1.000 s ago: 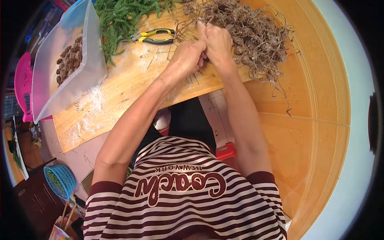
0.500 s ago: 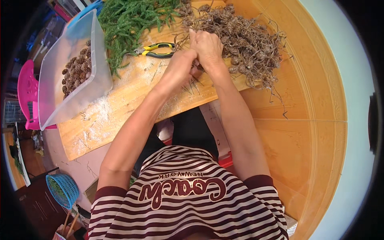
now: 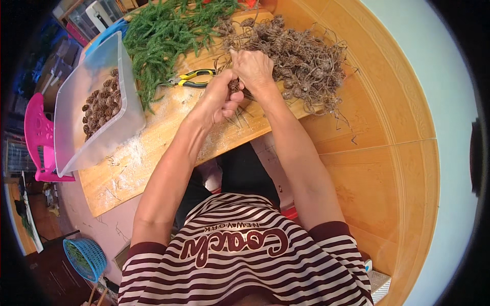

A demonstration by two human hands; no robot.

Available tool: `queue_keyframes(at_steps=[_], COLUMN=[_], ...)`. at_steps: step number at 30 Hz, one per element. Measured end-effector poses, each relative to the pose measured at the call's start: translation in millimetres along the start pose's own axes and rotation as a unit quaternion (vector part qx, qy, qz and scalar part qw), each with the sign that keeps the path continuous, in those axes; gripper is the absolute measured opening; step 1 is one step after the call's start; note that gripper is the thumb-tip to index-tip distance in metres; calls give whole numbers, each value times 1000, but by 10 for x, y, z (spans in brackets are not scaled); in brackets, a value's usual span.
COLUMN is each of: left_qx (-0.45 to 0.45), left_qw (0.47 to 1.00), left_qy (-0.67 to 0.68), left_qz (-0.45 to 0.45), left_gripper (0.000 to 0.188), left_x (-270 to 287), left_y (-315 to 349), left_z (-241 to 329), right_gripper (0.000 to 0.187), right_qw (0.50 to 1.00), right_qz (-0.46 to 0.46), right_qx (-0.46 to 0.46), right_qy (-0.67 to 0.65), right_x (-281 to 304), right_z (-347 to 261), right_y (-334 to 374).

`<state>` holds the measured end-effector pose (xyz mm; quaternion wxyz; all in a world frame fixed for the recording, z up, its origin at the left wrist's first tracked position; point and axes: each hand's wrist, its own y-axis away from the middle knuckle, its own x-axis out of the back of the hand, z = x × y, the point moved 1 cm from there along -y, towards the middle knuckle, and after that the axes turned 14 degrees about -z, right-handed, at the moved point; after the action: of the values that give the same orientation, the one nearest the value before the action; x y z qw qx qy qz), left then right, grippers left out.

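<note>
In my closed left hand (image 3: 218,98) a small brown pine cone (image 3: 234,85) shows between thumb and fingers. My right hand (image 3: 253,67) is curled shut right above and beside it, touching the left; whatever its fingers grip is hidden under the knuckles. Both hands hover over the wooden table (image 3: 122,173). Beyond and right of them spreads a tangled heap of pine cones on thin twigs (image 3: 306,58). Yellow and black pliers (image 3: 196,78) lie left of my hands. Short bits of cut stem (image 3: 237,118) are scattered just below the left hand.
Green artificial sprigs (image 3: 158,43) cover the table's far left part. A clear plastic bin (image 3: 130,115) holding loose pine cones (image 3: 102,107) stands at the left edge. Past it is a pink chair (image 3: 38,137); a blue basket (image 3: 92,257) sits lower left. A wooden panel (image 3: 377,183) borders the right.
My left hand has rolled open to view, so the pine cone in it now shows. The whole view has shifted slightly, with the table things lower and a little left.
</note>
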<state>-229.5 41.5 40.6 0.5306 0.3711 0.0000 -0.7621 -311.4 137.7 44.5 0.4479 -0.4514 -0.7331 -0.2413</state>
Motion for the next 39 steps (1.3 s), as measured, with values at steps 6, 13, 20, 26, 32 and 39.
queue_keyframes(at_steps=[6, 13, 20, 26, 32, 39], left_qx=[-196, -259, -284, -161, -161, -224], left_qw=[840, 752, 830, 956, 949, 872], left_qy=[-458, -570, -415, -157, -184, -346], left_qz=[213, 206, 243, 190, 199, 265], left_gripper=[39, 41, 40, 25, 22, 46], left_x=[-21, -44, 237, 180, 77, 212], left_y=[26, -74, -181, -98, -203, -410], left_z=[55, -77, -55, -72, -137, -172], right_gripper=[45, 45, 47, 41, 39, 38], right_qw=[997, 997, 936, 661, 672, 720], right_qz=[66, 66, 11, -111, -114, 75], right_qx=[-20, -23, -2, -20, 20, -53], right_qy=[-19, -13, -352, -742, -731, -688], right_x=[31, -10, -81, -127, -256, -189], right_z=[5, 87, 33, -38, 138, -59], right_y=[-24, -63, -37, 70, -129, -202])
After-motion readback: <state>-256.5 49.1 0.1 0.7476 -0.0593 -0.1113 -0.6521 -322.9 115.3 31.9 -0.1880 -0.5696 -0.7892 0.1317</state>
